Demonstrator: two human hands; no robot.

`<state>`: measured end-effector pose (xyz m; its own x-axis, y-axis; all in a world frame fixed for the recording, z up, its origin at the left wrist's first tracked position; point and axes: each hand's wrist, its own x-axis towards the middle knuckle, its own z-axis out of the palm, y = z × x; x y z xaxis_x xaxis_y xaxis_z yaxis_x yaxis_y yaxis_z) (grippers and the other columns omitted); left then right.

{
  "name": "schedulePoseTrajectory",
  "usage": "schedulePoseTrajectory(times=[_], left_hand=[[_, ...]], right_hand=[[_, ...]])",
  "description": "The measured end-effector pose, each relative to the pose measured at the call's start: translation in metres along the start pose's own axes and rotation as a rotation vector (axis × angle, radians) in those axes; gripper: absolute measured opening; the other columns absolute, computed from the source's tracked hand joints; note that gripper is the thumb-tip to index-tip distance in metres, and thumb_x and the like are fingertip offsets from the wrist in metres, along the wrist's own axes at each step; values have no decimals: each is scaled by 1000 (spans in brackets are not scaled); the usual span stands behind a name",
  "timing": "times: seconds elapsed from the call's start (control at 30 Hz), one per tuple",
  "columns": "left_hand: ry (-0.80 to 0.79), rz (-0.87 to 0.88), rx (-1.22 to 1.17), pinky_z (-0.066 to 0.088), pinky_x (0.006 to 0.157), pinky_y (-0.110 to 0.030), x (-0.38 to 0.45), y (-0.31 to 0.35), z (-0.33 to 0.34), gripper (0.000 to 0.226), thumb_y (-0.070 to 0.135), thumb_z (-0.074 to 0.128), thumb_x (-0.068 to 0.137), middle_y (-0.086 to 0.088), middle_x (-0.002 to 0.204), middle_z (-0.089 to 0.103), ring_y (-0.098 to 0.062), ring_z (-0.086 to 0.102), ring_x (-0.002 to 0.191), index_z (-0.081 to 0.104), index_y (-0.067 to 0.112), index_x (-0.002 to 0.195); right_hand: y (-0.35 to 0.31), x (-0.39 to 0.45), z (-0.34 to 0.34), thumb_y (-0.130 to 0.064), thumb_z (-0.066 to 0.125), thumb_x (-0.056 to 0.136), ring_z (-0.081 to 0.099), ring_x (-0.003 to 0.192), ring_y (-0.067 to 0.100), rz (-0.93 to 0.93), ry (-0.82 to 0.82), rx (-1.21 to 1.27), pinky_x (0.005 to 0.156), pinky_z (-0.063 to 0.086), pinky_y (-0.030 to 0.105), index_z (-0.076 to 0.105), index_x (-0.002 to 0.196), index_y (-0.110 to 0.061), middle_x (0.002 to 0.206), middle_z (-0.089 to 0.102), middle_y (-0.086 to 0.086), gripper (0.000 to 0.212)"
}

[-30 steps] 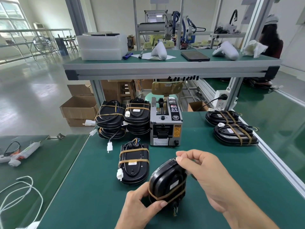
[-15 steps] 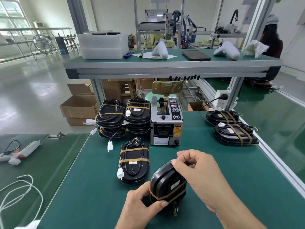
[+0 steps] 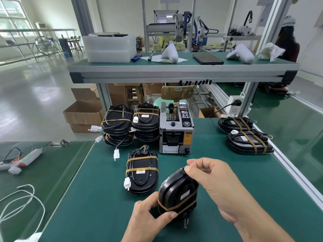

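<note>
**Head view.** We see the black case [image 3: 174, 191] standing on edge at the near middle of the green table [image 3: 87, 198], held in both hands. The left hand [image 3: 148, 217] curls thumb and fingers round its near-left corner, over a tan band [image 3: 176, 206]. The right hand [image 3: 218, 187] pinches the case's top edge between thumb and forefinger. Whether that pinch also holds a strip, we cannot tell. This hand hides the case's right side, and the wires at its near end are blurred. A second case [image 3: 142, 173] lies flat just to the left, and a tape machine [image 3: 175, 130] stands farther off.
</note>
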<state>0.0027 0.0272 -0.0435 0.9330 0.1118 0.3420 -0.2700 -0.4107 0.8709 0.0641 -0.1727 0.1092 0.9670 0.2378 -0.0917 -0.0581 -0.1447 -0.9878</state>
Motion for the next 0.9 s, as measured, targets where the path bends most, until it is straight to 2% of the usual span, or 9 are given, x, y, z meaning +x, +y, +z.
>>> schedulePoseTrajectory(times=[0.07,0.13,0.23,0.3,0.43,0.7,0.9], left_hand=[[-10,-9,-11,54,74,-26,0,1,0,43,67,83,79,13,83,78,-3,61,72,74,41,112],[-21,-24,-20,58,80,-33,0,0,0,44,66,84,80,10,89,80,-17,71,79,73,41,115],[-18,-31,-18,60,84,-42,-1,-3,0,45,63,85,80,8,93,81,-25,74,87,73,39,115],[-18,-32,-18,60,84,-44,-1,-5,0,44,61,86,80,7,94,81,-26,74,88,73,38,116],[-22,-35,-6,61,83,-43,-1,-6,0,43,57,87,81,8,94,81,-26,75,89,73,38,117],[-21,-44,-7,60,80,-42,-1,-5,0,43,60,87,80,7,90,80,-25,72,82,74,36,114],[-17,-43,-13,61,80,-43,-1,-5,0,45,62,86,79,8,91,81,-28,74,85,74,36,113]], right_hand=[[0,0,0,-21,80,86,71,93,9,-1,-14,-5,65,43,0,73,73,-11,98,75,-23,17],[0,0,1,-25,81,84,71,94,4,1,-17,-33,71,45,5,74,74,-13,101,74,-23,18],[3,0,3,-32,82,83,68,101,2,-7,10,-135,90,46,24,76,73,-21,110,71,-23,16],[4,0,5,-34,83,83,67,100,2,-19,47,-189,94,48,31,76,75,-26,111,70,-24,13],[4,-1,8,-35,82,82,67,88,4,-56,112,-261,86,51,29,75,75,-31,105,70,-24,10],[3,-2,9,-35,82,80,65,82,3,-88,130,-325,78,50,24,74,75,-36,101,71,-22,10],[5,-1,9,-38,83,78,67,89,3,-67,146,-322,86,54,31,74,75,-36,102,71,-24,10]])
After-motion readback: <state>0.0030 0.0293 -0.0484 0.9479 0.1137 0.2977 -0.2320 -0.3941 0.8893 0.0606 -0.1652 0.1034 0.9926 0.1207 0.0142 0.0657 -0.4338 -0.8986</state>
